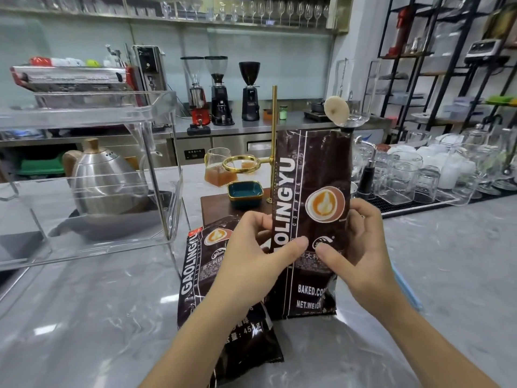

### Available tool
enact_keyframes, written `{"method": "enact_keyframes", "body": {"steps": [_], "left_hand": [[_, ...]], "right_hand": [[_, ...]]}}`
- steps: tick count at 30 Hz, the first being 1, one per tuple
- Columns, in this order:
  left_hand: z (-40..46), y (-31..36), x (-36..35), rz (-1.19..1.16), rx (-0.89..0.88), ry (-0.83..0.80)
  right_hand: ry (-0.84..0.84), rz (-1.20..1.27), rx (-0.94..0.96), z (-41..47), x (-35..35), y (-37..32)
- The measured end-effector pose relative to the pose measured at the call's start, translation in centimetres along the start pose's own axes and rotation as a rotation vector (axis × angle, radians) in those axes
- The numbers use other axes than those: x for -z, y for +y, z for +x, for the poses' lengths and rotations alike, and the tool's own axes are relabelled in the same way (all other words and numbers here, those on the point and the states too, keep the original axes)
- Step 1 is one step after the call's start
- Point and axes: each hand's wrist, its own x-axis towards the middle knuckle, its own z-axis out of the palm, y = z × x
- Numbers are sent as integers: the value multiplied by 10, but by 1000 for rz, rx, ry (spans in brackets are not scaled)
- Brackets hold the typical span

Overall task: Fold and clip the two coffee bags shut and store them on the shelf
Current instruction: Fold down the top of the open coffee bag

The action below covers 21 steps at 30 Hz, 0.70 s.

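At nine o'clock stands a clear acrylic shelf [92, 175] with two tiers, both bare of bags; a steel kettle [105, 180] shows through it from behind. So nothing is stored yet.

Toward six o'clock, slightly left of centre, the lying coffee bag [201, 278] rests flat on the marble surface [84, 317], partly under the left forearm. Its top is hidden, so I cannot tell whether it is folded; no clip shows on it.

The left hand [251, 256] pinches the left edge of the standing coffee bag [313, 208], thumb on the front, its grip closed on the bag. That bag stands upright at the centre, base on the surface, its top straight, unfolded and unclipped at twelve o'clock. The right hand [355, 247] holds the right edge the same way, thumb on the front and fingers behind, grip closed on the same bag.

Judged from this, the task is at its start: the first fold is about to be made, and folding, clipping and shelving both bags are left.

Count: two coffee bags, two hands, one shelf. I can pick out no clip for certain; a thin blue thing [405, 284] at four o'clock beside the right wrist could be one.
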Motion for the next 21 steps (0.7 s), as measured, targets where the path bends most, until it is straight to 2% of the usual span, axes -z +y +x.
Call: {"method": "enact_keyframes", "body": {"steps": [3,13,17,21], "left_hand": [[2,-5,5,56,-8,-18],[4,-9,12,327,-56,-130],[5,-14,13,339,-51,-141],[6,-16,11,329,-54,-103]], "right_hand": [[-14,24,-67,-2,4,0],[-265,-83,-289,-3,16,-4],[-431,-171,-368,-5,20,-2],[-465,-253,-430,-9,20,-5]]}}
